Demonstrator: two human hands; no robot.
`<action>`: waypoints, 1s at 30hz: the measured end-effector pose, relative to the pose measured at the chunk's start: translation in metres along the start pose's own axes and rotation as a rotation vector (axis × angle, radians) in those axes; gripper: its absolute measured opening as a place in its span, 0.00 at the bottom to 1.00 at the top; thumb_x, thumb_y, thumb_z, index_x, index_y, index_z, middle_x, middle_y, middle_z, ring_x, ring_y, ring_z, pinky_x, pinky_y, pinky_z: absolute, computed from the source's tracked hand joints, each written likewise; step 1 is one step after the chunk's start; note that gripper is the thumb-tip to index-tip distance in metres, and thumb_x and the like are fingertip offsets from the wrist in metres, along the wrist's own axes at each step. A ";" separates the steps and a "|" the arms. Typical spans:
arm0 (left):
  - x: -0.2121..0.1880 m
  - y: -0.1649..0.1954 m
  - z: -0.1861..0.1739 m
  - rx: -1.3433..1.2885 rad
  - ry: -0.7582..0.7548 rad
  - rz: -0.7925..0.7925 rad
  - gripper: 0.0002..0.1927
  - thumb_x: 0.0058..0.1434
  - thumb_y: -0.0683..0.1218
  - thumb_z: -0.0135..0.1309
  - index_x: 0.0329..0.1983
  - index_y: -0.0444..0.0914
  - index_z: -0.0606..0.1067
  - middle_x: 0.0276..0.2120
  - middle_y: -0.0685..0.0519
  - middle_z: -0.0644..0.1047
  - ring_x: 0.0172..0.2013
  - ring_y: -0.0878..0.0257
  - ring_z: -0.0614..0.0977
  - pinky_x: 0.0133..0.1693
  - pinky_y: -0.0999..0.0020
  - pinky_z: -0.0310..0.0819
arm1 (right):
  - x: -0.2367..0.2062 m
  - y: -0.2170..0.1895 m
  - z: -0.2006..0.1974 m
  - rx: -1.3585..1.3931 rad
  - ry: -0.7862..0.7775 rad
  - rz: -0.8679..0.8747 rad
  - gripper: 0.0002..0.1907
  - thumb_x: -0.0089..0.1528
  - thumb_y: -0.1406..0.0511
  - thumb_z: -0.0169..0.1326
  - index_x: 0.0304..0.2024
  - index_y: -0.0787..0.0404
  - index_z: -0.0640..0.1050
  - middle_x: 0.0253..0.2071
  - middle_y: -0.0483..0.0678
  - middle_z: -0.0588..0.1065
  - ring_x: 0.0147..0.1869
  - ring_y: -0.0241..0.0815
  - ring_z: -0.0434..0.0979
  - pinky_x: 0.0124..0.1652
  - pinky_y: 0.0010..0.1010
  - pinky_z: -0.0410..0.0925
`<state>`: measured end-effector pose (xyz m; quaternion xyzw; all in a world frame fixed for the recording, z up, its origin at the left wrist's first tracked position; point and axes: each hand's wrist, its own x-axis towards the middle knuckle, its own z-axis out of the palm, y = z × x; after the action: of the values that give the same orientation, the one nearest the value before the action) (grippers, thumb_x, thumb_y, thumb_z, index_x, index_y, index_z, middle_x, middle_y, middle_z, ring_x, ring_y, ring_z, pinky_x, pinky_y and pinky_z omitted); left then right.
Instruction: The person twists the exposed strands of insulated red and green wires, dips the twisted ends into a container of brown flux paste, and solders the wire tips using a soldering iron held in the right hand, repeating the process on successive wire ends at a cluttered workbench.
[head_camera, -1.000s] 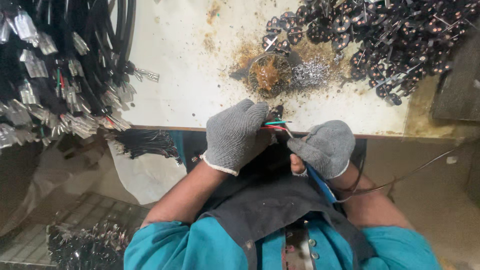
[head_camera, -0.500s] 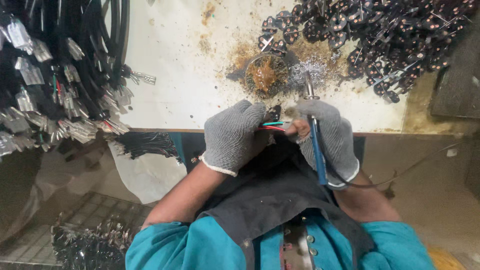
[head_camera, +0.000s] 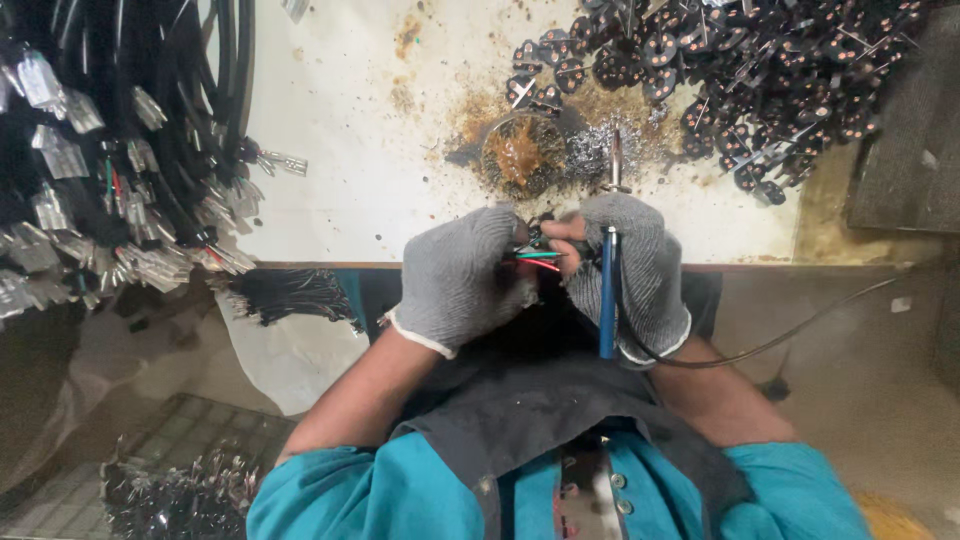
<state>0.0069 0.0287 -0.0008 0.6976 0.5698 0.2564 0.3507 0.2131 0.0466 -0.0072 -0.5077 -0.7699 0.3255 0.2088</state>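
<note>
While at the table edge (head_camera: 300, 262), left hand (head_camera: 462, 275) closed on wires (head_camera: 537, 260), right hand (head_camera: 630, 270) gripping soldering iron (head_camera: 607, 290).

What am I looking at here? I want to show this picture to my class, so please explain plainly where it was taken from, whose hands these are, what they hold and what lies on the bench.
The camera sits on a person's head and looks straight down, so you see their own arms, teal shirt and dark apron. Both hands wear grey knit gloves. The left hand pinches thin red and green wires. The right hand grips a blue-handled soldering iron, tip pointing away, with its cord trailing right. On the stained white bench lie a small round dish of brown paste, a heap of silvery scraps, a pile of small dark round parts, and, at left, bundles of black cables with metal ends.
</note>
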 end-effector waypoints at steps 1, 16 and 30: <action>-0.001 -0.002 -0.008 -0.086 -0.054 0.006 0.14 0.53 0.49 0.62 0.40 0.43 0.73 0.32 0.49 0.77 0.33 0.46 0.81 0.33 0.54 0.74 | 0.001 0.002 -0.001 0.028 -0.011 0.009 0.07 0.62 0.65 0.61 0.43 0.56 0.84 0.37 0.51 0.80 0.43 0.53 0.81 0.44 0.41 0.72; -0.014 -0.007 -0.004 -0.357 -0.212 -0.136 0.09 0.63 0.48 0.57 0.42 0.39 0.78 0.33 0.44 0.77 0.35 0.46 0.81 0.37 0.58 0.73 | -0.010 0.009 -0.011 0.385 0.009 -0.017 0.08 0.57 0.67 0.69 0.37 0.62 0.83 0.31 0.48 0.79 0.34 0.40 0.81 0.37 0.29 0.72; -0.013 -0.008 -0.001 -0.200 -0.211 0.001 0.17 0.50 0.42 0.61 0.45 0.40 0.77 0.36 0.44 0.76 0.38 0.41 0.80 0.37 0.53 0.73 | -0.017 0.005 -0.018 0.479 -0.008 0.119 0.06 0.61 0.67 0.67 0.38 0.61 0.83 0.34 0.48 0.81 0.38 0.37 0.83 0.40 0.27 0.74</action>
<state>-0.0016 0.0166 -0.0055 0.6825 0.5010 0.2373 0.4763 0.2353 0.0372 0.0018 -0.4866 -0.6403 0.5125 0.3008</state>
